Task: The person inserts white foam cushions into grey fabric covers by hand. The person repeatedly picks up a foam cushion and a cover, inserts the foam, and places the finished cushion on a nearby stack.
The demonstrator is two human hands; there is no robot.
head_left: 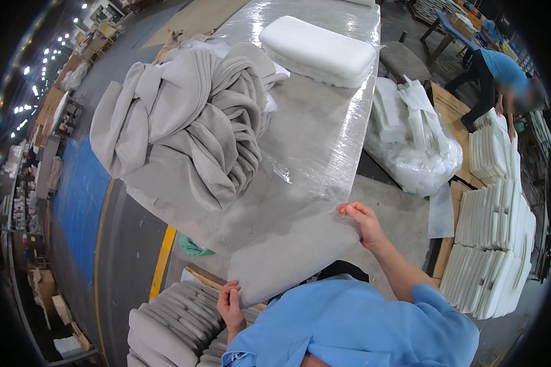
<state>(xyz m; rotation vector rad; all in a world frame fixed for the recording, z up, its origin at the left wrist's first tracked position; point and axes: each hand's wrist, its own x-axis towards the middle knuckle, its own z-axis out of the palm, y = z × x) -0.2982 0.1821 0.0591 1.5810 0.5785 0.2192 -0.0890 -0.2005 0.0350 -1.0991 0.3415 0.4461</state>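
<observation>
A flat grey fabric cover point(294, 248) is stretched between my two hands at the near edge of the table. My left hand point(231, 306) pinches its lower left corner. At the upper right corner, my right hand point(362, 221) grips the cloth between thumb and fingers. Beyond it, on the left of the plastic-wrapped table point(306, 140), lies a large heap of grey fabric covers point(183, 122). A stack of white padding sheets point(318, 52) rests at the table's far side.
Grey cushions point(171, 324) stand packed in rows at my lower left. On the right are a clear plastic bag of white padding point(413, 134) and rows of white pads point(490, 226). A person in a blue shirt point(505, 70) bends over farther pads. A blue mat point(76, 202) lies left.
</observation>
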